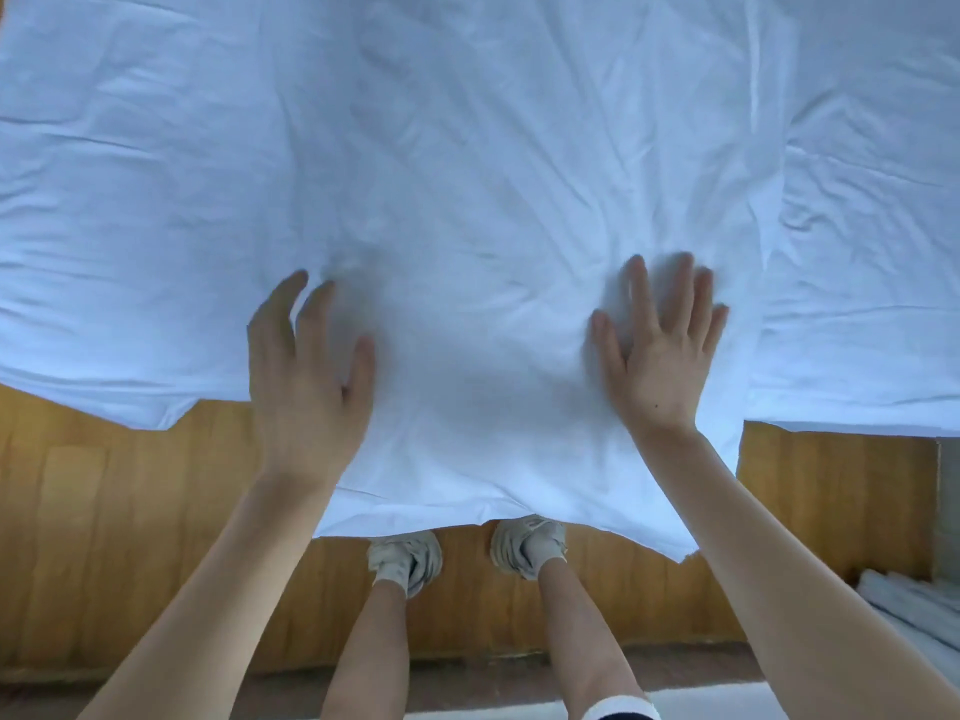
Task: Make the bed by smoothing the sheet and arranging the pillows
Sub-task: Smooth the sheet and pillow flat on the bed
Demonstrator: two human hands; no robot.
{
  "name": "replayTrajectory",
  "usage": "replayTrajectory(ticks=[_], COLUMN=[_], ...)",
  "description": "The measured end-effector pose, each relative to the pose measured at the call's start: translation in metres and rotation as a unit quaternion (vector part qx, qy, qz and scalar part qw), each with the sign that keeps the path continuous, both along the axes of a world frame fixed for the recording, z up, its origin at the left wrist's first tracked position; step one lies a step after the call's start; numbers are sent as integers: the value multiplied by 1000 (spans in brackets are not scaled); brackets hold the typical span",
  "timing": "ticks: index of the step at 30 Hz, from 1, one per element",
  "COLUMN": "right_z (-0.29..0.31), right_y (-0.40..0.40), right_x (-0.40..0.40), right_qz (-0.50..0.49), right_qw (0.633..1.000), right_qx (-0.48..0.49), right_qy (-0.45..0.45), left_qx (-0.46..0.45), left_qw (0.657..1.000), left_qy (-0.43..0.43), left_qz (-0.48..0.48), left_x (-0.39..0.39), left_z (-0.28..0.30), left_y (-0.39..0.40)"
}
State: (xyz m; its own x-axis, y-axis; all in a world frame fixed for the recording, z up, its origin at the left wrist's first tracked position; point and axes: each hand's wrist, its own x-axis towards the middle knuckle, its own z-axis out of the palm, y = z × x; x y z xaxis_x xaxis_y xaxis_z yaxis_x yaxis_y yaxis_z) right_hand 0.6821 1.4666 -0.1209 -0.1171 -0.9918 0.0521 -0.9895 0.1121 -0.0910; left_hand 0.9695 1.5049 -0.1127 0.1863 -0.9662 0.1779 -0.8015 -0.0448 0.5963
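Nearest the camera, two bare legs stand in pale shoes point(405, 561) on a floor strip, toes tucked under the hanging edge of the sheet point(467, 174). Behind the shoes runs the wooden bed side point(104, 511), its boards upright. At lower right lie some pale rolled items point(914, 605); what they are is unclear. Both forearms reach up and forward onto the bed. The left hand point(306, 376) lies flat on the sheet near the edge, fingers straight and slightly spread, thumb out to the right, gripping nothing. The right hand point(662, 356) likewise presses flat, fingers spread wide and blurred at the tips. Between the hands the white cloth looks smooth. Beyond them the sheet covers the whole bed, with creases fanning outward. No pillow shows.
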Motion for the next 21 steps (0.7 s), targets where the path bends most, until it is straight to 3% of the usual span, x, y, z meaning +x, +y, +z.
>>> replayTrajectory(ticks=[4,6,8,11,17,21], right_z=[9,10,8,-1,0,8], right_y=[-33,-40,-40,-35,-35,-32], right_x=[-29,-47,-60,-67,-82,-74], right_qz=[-146,-257,-337,-354,-370,-351], right_qw=[987,950,894,871,843,861], right_qx=[34,88,160,208,234,189], right_qy=[-56,-156,-247,-271,-313,-317], left_qx=[45,147,263,345,391,358], left_qw=[997,989,959,911,896,889], left_qy=[-42,1,50,119,127,226], left_qz=[-39,9,95,189,167,175], left_x=[-31,-39,-37,-21,-12,-21], left_z=[5,-3,-16,-26,-15,9], left_y=[-77,-88,-87,-86,-88,-81])
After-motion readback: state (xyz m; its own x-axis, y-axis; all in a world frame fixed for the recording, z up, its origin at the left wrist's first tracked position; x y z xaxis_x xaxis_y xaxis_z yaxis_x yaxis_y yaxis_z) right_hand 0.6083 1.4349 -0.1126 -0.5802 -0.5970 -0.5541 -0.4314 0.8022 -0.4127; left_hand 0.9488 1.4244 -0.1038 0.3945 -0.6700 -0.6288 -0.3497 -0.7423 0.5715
